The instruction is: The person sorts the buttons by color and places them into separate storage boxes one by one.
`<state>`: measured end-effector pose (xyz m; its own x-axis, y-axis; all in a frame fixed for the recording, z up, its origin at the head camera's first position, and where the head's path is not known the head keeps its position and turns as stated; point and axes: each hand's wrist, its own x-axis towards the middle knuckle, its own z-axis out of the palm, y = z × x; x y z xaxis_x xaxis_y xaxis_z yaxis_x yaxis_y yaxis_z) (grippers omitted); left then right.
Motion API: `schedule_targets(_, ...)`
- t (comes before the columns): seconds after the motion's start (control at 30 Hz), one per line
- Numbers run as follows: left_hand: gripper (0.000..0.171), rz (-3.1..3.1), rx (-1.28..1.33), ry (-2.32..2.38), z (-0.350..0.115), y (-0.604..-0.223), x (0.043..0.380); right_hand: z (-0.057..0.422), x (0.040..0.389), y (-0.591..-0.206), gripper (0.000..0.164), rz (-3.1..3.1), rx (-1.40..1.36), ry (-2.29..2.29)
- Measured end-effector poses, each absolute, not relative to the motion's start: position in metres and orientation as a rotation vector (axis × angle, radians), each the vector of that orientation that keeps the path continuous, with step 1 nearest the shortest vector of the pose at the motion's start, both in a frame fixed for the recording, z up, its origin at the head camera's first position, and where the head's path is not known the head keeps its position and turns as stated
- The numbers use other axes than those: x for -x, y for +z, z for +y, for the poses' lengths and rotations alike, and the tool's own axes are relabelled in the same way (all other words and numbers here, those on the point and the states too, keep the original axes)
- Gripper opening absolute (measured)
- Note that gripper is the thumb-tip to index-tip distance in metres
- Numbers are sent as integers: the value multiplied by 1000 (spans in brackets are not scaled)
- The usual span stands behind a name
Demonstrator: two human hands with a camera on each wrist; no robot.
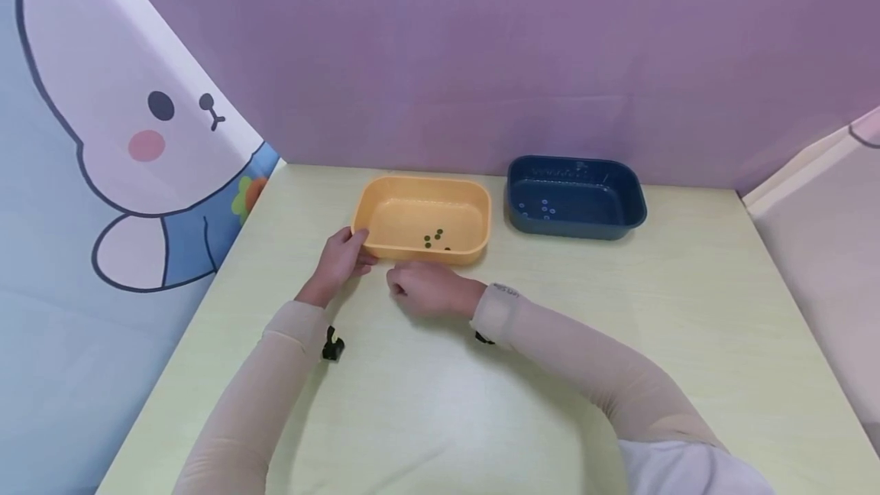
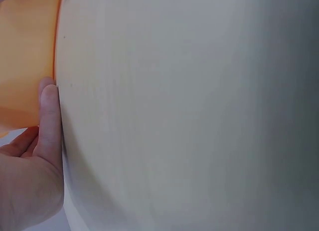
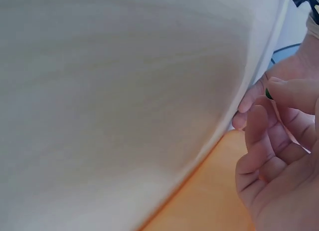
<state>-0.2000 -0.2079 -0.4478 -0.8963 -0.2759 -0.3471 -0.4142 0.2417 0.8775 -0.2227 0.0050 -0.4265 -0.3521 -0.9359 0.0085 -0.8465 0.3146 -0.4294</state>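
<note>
At the front left corner of a yellow plastic bin, my left hand holds the corner, one digit at the rim and others lower along the wall. In the left wrist view the digits lie against the orange-looking wall. Just in front of the bin is my right hand, its fingers curled. The right wrist view shows its thumb and fingertip pinching a small green button, mostly covered by the thumb. Several dark green buttons lie on the bin's floor, near its front wall.
A dark blue bin stands to the right of the yellow one, with several small blue buttons inside at its left. Behind both bins rises a purple curtain. A rabbit-printed cloth hangs on the left side of the pale table.
</note>
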Motion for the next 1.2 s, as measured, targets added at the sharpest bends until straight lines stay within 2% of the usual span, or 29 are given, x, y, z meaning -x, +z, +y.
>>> schedule_targets(0.5, 55, 2378, 652, 1749, -208, -448, 199, 9, 229, -426, 17, 2345, 1633, -619)
schedule_targets(0.87, 55, 2375, 653, 1739, -210, -449, 201, 14, 233, -419, 11, 2224, 1353, -866)
schedule_targets(1.07, 54, 2366, 661, 1748, -210, -450, 203, 17, 238, -415, 3, 2176, 1275, -1046)
schedule_targets(1.2, 56, 2365, 655, 1751, -210, -452, 203, 19, 241, -412, 4, 2179, 1253, -1120)
